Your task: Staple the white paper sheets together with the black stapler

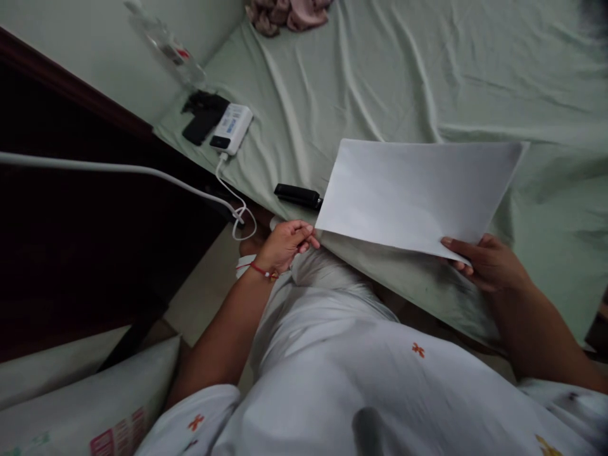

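A blank white sheet of paper [413, 190] is held at a tilt over the bed. My right hand [491, 259] grips its near right edge, thumb on top and fingers underneath. At the near left corner, my left hand [292, 242] has thumb and forefinger pinched together on the paper's tip; a red string bracelet circles that wrist. Just beyond my left hand lies a slim black object [298, 196], which looks like a stapler. The paper hides its right end.
A green sheet [380, 76] covers the bed. Along its left edge lie a white power bank [232, 130] with a looped white cable [227, 177], a dark crumpled item [204, 117] and a clear plastic bottle [173, 54]. Crumpled pinkish cloth [289, 14] lies at the back.
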Available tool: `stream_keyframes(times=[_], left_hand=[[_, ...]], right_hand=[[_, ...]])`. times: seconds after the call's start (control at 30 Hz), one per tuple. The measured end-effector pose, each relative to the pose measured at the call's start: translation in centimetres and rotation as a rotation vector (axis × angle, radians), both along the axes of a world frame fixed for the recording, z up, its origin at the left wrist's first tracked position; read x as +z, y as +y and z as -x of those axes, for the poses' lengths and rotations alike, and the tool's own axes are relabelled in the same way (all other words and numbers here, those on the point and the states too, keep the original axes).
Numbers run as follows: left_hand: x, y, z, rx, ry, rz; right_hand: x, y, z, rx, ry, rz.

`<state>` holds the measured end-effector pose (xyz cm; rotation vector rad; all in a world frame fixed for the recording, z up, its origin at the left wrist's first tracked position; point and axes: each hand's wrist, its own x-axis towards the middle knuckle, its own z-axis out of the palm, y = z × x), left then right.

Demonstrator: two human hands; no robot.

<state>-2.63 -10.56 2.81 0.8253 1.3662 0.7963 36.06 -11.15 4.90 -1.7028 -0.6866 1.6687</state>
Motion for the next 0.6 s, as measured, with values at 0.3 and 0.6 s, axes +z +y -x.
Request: stream_keyframes(times=[0.3, 0.6], left_hand=[[-0.7, -0.1, 0.4, 0.185, 0.655, -0.524], [-2.2, 2.4, 2.5, -0.198, 0.996, -0.812]], right_hand=[[-0.2, 0.1, 0.3, -0.017, -0.046, -0.071], [-0.7, 0.9, 1.2, -0.007, -0.060, -0.026]])
